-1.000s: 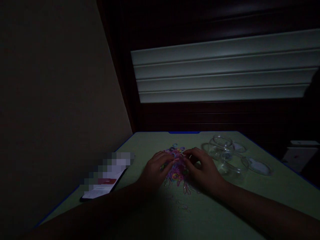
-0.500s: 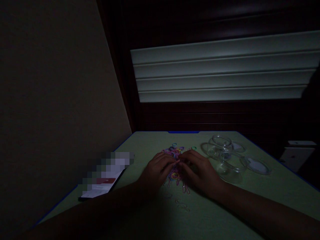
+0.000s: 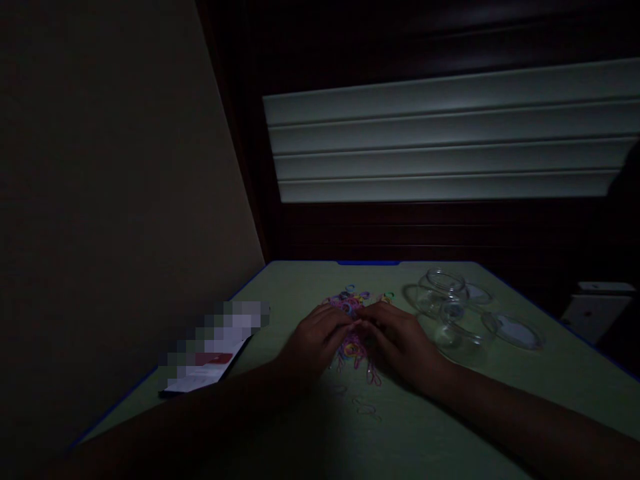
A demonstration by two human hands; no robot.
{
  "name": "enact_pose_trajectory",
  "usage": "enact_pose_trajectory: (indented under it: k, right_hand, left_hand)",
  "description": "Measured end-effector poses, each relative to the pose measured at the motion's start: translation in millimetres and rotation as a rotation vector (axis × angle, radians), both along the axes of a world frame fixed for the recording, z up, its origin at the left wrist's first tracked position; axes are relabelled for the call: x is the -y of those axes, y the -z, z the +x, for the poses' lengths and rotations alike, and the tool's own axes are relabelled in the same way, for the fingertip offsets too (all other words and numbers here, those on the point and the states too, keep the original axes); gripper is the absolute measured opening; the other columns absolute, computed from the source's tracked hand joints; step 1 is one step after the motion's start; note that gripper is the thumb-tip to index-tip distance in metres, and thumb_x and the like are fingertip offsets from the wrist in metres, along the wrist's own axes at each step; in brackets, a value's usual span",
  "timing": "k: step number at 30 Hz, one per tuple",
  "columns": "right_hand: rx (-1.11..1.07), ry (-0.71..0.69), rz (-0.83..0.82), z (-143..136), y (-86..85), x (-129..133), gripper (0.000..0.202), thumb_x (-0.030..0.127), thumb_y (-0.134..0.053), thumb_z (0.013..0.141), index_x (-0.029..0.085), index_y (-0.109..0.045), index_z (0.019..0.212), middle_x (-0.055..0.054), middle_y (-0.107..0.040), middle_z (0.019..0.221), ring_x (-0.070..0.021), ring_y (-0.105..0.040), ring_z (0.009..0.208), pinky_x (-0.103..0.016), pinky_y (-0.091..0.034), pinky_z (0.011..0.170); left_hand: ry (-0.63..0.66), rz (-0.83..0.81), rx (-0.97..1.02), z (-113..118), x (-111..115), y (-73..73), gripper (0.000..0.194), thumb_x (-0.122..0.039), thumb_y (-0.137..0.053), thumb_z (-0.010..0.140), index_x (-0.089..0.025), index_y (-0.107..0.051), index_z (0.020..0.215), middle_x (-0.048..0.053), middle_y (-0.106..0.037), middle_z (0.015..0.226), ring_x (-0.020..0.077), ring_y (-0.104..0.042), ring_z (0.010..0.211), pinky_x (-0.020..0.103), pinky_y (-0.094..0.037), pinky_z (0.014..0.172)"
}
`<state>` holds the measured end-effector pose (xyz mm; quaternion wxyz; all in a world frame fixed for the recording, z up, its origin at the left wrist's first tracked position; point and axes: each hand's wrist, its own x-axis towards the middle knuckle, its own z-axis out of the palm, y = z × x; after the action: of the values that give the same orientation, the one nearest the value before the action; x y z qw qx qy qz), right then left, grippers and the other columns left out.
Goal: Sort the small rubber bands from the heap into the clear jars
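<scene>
A pile of small colourful rubber bands, mostly pink with some yellow, blue and purple, lies on the pale green table. Over it my left hand and my right hand meet fingertip to fingertip. Both are closed in a pinch, with a small pink band between them, hardly visible in the dim light. My fingers hide the middle of the pile. A few loose bands lie nearer to me, and a green one sits just beyond my right hand.
Two clear round jars, a far one and a near one, stand open on the right. Beside them lie two lids. A phone-like flat device, partly blurred out, rests at the left edge. A white box is beyond the table.
My hands stay over the pile, with the fingertips shifting slightly around the pink band. The view has tilted a little; the jars and the pile look otherwise unchanged.
</scene>
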<state>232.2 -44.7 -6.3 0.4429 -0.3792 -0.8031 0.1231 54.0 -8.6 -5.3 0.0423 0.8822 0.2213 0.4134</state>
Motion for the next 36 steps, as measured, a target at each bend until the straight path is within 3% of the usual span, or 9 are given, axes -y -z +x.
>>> enact_pose_trajectory:
  k: [10, 25, 36]
  right_hand:
    - [-0.004, 0.031, 0.003, -1, -2.8, 1, 0.013, 0.02, -0.045, 0.083, 0.019, -0.058, 0.088, -0.003, -0.058, 0.082, -0.0129, -0.052, 0.078, -0.027, -0.042, 0.073]
    - [0.156, 0.038, 0.11, 7, -6.8, 3, 0.018, 0.016, -0.046, 0.08, 0.018, -0.057, 0.094, -0.004, -0.059, 0.083, -0.0144, -0.052, 0.079, -0.028, -0.041, 0.073]
    - [0.091, 0.106, 0.129, 10, -11.0, 1, 0.015, 0.018, -0.045, 0.082, 0.019, -0.057, 0.091, -0.005, -0.058, 0.083, -0.0151, -0.052, 0.078, -0.03, -0.042, 0.071]
  left_hand:
    - [0.001, 0.036, -0.004, 0, -3, 2.5, 0.008, -0.015, -0.052, 0.079, -0.015, -0.058, 0.085, 0.004, -0.061, 0.08, 0.014, -0.055, 0.078, 0.03, -0.046, 0.074]
    - [-0.017, 0.028, 0.02, 0, -2, -0.6, 0.008, -0.019, -0.052, 0.079, -0.016, -0.059, 0.082, 0.004, -0.062, 0.078, 0.0138, -0.057, 0.076, 0.03, -0.047, 0.072]
    - [-0.044, -0.005, 0.004, -1, -3, 1.0, 0.008, -0.017, -0.051, 0.079, -0.015, -0.059, 0.08, 0.004, -0.061, 0.076, 0.0146, -0.055, 0.076, 0.031, -0.045, 0.073]
